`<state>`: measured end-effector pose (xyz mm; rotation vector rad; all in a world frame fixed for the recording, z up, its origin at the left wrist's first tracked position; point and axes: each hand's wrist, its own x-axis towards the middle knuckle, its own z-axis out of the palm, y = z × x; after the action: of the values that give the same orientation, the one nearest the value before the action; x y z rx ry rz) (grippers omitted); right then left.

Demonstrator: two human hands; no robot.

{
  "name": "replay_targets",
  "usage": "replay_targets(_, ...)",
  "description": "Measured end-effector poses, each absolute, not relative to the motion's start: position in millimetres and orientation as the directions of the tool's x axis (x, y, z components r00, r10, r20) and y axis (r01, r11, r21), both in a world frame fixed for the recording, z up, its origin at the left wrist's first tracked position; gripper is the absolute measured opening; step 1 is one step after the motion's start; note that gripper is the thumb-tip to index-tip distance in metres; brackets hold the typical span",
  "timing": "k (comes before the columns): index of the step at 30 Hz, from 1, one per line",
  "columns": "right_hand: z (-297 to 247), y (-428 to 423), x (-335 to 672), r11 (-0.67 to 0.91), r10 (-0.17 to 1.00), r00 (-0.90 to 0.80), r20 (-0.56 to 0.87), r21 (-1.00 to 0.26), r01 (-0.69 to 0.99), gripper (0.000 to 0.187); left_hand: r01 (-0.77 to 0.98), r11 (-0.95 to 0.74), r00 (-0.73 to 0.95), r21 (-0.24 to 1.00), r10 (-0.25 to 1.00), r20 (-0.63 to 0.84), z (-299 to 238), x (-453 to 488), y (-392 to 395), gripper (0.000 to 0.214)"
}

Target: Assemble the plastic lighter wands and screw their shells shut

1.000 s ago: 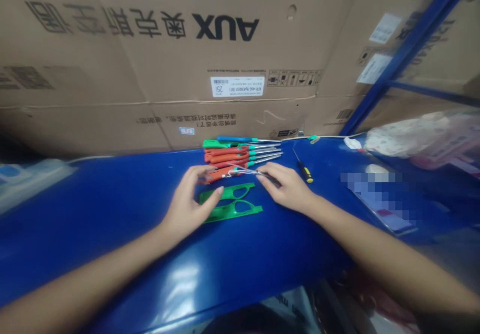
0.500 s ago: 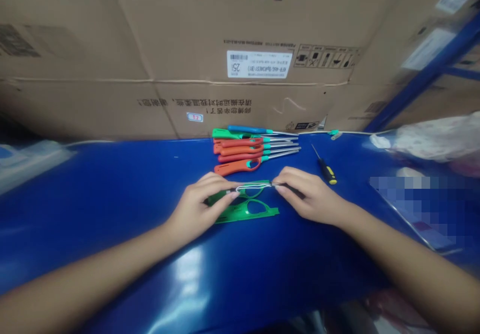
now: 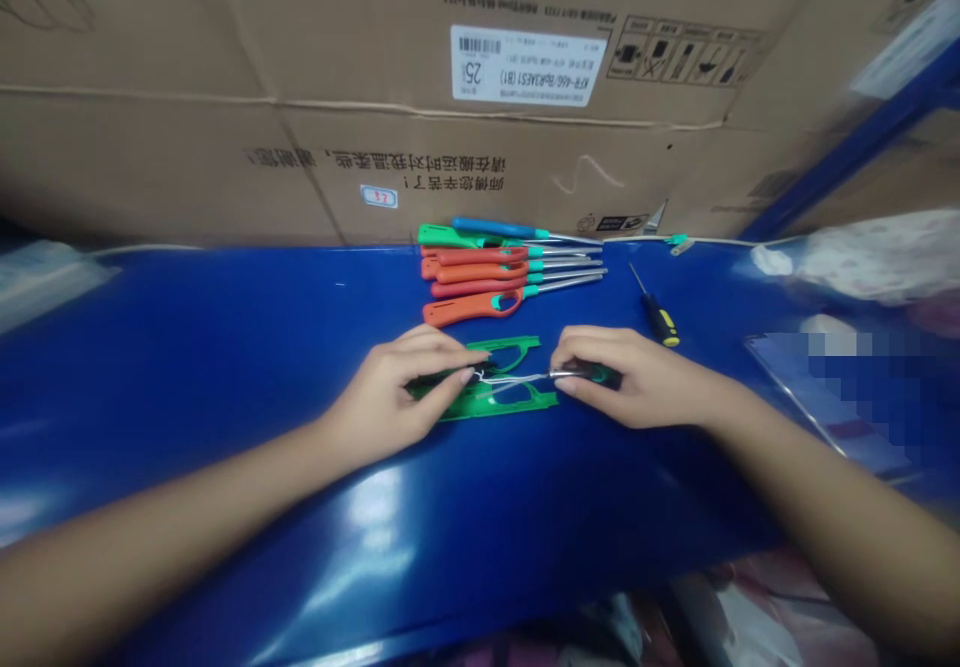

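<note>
Two green plastic handle shells (image 3: 517,402) lie flat on the blue table (image 3: 225,367). My left hand (image 3: 390,397) pinches the left end of a thin wire part (image 3: 517,379) that runs across the shells. My right hand (image 3: 637,377) is closed on the other end of that part, where a dark, partly green piece shows under the fingers. Just behind both hands lies a row of several long lighters with orange handles (image 3: 480,287), plus one green and one blue.
A small yellow-and-black screwdriver (image 3: 660,319) lies right of the lighters. Large cardboard boxes (image 3: 480,97) wall off the back of the table. A plastic bag (image 3: 862,257) and a clear sheet (image 3: 825,397) are at the right, another bag (image 3: 37,277) at the far left.
Both hands have drawn the wire part from beside the orange lighters toward me, down onto the green shells. The camera has tilted downward.
</note>
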<state>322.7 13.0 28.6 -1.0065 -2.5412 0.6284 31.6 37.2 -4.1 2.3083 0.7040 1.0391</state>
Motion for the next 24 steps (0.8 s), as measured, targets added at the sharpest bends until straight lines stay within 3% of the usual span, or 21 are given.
replay_targets(11, 33.5, 10.9, 328.4, 0.643, 0.697, -0.708, 0.108, -0.531, 0.552, 0.011, 0.227, -0.867, 0.679, 0.443, 0.467, 0.566, -6.8, 30.4, 32.2, 0.023)
replay_targets(24, 35.1, 8.8, 327.2, 0.651, 0.675, -0.737, 0.032, -0.496, 0.575, 0.011, 0.22, -0.874, 0.7, 0.434, 0.451, 0.553, -8.4, 30.4, 32.2, 0.023)
